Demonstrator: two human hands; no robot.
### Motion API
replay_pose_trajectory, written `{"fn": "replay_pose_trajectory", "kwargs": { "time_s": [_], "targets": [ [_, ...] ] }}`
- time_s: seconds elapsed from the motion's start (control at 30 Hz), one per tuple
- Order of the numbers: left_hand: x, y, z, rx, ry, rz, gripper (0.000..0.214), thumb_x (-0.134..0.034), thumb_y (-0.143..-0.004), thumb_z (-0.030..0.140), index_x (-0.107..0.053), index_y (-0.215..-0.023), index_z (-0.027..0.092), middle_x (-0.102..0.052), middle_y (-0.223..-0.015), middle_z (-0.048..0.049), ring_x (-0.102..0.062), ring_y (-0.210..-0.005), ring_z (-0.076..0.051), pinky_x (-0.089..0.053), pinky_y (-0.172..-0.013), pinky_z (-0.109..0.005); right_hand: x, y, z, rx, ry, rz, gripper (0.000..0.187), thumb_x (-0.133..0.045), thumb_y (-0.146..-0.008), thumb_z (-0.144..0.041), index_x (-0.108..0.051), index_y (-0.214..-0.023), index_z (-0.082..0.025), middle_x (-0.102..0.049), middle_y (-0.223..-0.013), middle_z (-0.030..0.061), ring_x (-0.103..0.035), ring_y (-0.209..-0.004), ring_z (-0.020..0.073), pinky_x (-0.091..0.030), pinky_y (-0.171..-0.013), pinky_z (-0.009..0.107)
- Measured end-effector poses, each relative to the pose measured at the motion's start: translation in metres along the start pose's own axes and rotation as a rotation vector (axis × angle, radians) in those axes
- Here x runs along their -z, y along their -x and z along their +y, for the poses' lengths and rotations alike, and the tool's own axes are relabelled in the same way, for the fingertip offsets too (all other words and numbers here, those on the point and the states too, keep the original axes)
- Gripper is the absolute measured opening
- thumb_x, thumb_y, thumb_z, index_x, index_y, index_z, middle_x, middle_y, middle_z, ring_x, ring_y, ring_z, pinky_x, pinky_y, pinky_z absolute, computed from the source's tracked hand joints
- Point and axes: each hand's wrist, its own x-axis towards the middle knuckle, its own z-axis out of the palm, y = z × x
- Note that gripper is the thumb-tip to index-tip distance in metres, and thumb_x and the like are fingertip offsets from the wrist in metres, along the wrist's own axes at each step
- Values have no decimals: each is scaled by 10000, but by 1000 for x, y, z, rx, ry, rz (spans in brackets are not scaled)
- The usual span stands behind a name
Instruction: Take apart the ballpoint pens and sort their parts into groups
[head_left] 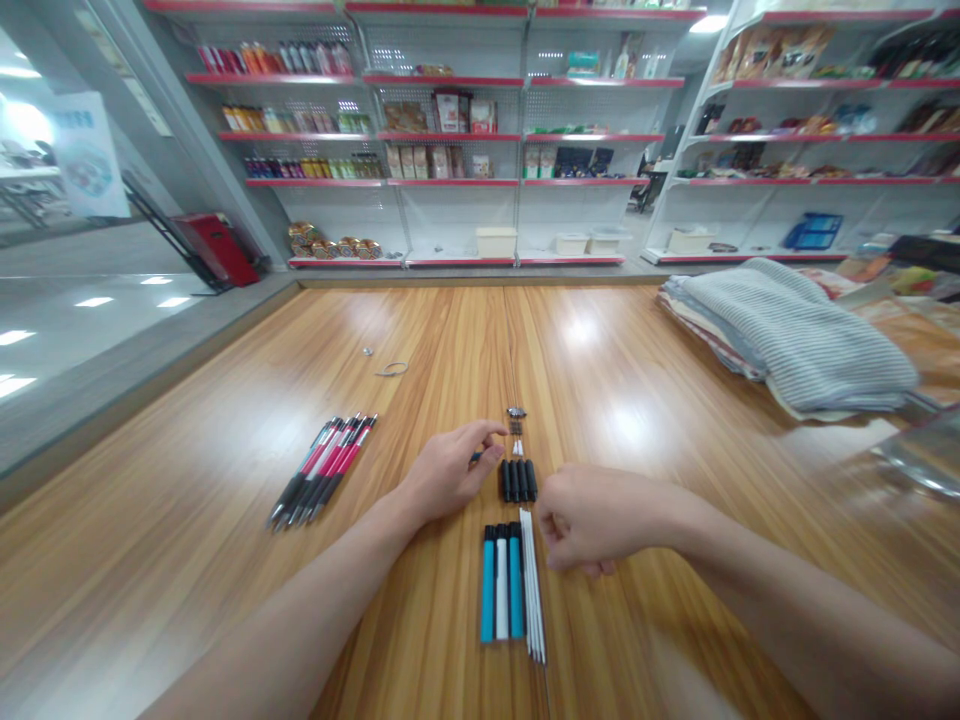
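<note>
My left hand [450, 472] rests on the wooden table with curled fingers, and a small blue piece [476, 457] shows at its fingertips; whether it is held, I cannot tell. Just beside those fingers lie several short black pen parts [519, 480], with small metal pen parts [516, 425] beyond them. My right hand [592, 518] is curled, showing nothing in it, next to a bundle of thin white refills [532, 585]. Blue and white pen barrels [501, 582] lie side by side left of the refills. Several pink-and-black pens [322, 468] lie further left.
A small metal ring [367, 351] and a wire loop [391, 369] lie on the wooden table [420, 340]. Folded grey striped cloth [795, 340] lies at the right. Red-edged shelves of packaged goods [450, 135] stand behind the table.
</note>
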Motion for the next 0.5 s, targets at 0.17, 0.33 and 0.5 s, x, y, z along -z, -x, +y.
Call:
{"fn": "replay_pose_trajectory", "kwargs": {
  "time_s": [0.17, 0.33, 0.5],
  "targets": [
    [0, 0, -1, 3, 9, -5, 227, -438, -934, 282, -506, -1143, 222, -632, -891, -9, -611, -803, -129, -443, -672, -230, 7, 1, -4, 237, 253, 362, 271, -519, -732, -161, -658, -961, -203, -667, -755, 16, -590, -643, 139, -345, -566, 228],
    [0, 0, -1, 5, 8, 0, 224, -436, -935, 282, -507, -1139, 222, -632, -897, -12, -611, -801, -131, -447, -688, -237, 5, -1, -4, 279, 308, 393, 293, -518, -751, -159, -654, -1006, -206, -655, -738, 20, -545, -600, 131, -291, -539, 234],
    [-1, 0, -1, -9, 22, 10, 219, -447, -930, 260, -515, -1133, 216, -633, -896, -10, -608, -822, -131, -451, -736, -248, 5, 3, -8, 415, 252, 304, 230, -541, -765, -169, -713, -907, -224, -651, -671, -12, -527, -573, 99, -313, -548, 217]
  ]
}}
